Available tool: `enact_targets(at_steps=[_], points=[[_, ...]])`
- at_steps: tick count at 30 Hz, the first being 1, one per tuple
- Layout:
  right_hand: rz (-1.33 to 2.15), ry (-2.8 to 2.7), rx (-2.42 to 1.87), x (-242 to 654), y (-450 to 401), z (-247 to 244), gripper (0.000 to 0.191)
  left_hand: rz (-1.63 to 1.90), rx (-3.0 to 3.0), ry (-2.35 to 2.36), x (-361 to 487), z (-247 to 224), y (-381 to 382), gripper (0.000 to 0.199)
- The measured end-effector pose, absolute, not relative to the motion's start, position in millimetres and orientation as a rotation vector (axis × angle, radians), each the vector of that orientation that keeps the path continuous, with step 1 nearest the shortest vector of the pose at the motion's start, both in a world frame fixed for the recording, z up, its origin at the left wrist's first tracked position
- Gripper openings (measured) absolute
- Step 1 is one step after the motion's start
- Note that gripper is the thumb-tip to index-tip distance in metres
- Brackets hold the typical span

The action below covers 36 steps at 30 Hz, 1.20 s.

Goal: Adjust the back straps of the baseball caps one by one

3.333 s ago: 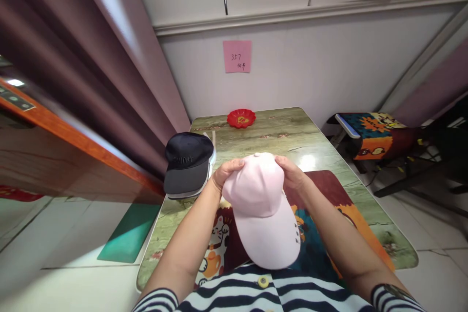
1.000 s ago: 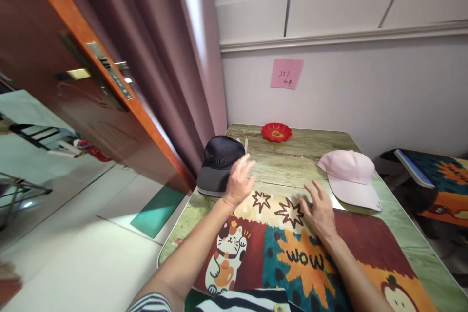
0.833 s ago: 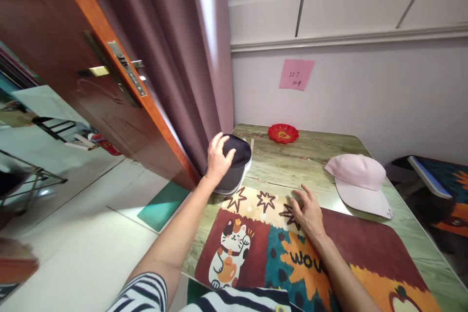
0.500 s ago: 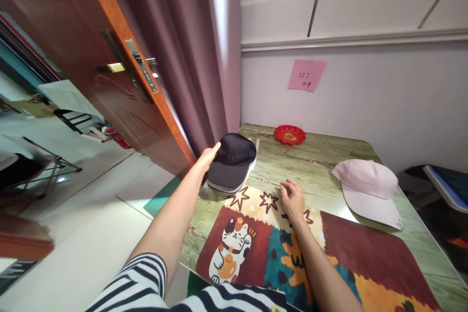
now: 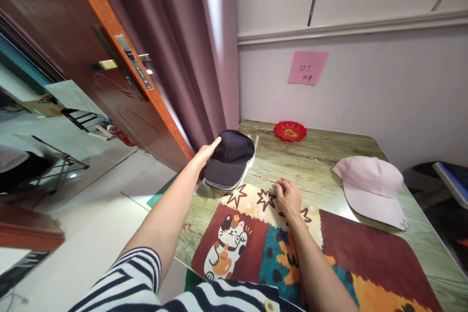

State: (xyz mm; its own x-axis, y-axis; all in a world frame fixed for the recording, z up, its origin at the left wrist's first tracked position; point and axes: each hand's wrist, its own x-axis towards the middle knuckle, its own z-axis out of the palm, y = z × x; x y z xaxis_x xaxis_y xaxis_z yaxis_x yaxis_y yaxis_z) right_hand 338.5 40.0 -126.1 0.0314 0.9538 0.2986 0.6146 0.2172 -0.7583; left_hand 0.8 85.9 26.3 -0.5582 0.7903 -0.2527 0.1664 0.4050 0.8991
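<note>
At the left corner of the table, my left hand [image 5: 209, 151] grips the side of a black baseball cap [image 5: 231, 148]. Its thumb lies on the crown and the fingers are hidden behind. Under the black cap shows the pale edge of a white cap [image 5: 252, 160]; both brims point toward me. My right hand [image 5: 288, 195] rests at the top edge of the patterned mat [image 5: 361, 234], holding nothing, its fingers loosely bent and a little apart. Off to the right, a pale pink cap [image 5: 369, 180] lies with its brim toward me.
A red scalloped plate [image 5: 300, 134] sits at the back of the wood-patterned table [image 5: 336, 148]. A pink paper note [image 5: 308, 67] is stuck on the wall. Left of the table are a purple curtain [image 5: 183, 48] and a brown door [image 5: 120, 102] standing ajar.
The view has shifted slightly. My left hand stays on the black cap, and the fingers of my right hand are bent a little more. The caps have not visibly moved on the table.
</note>
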Motion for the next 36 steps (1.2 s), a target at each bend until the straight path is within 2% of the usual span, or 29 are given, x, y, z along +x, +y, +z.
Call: enact_targets(at_steps=[6,9,12,15,17,19,23,25,31,36], points=[[0.535,-1.697,-1.485,338,42,-126,0.033,1.113,0.831,1.923,2,28,93,0.051],[0.516,-1.710,-1.484,337,43,-128,0.033,1.137,0.889,1.936,1,28,94,0.057],[0.496,-1.717,-1.473,336,44,-130,0.033,1.199,0.986,1.953,6,29,94,0.073],[0.487,-1.724,-1.478,335,44,-131,0.033,1.208,1.282,2.003,17,31,96,0.108],[0.487,-1.731,-1.490,335,44,-130,0.033,1.094,1.558,2.020,27,32,98,0.122],[0.490,-1.737,-1.491,335,44,-129,0.033,0.949,1.721,2.043,36,31,102,0.117],[0.506,-1.723,-1.473,336,42,-125,0.033,0.890,1.770,2.160,49,32,103,0.078],[0.526,-1.696,-1.466,336,41,-122,0.033,0.940,1.787,2.186,52,35,99,0.069],[0.784,-1.508,-1.267,329,35,-91,0.038,1.235,2.019,2.131,72,66,55,0.059],[1.466,-1.052,-0.796,323,20,-34,0.058,1.369,2.329,1.919,122,95,0,0.068]])
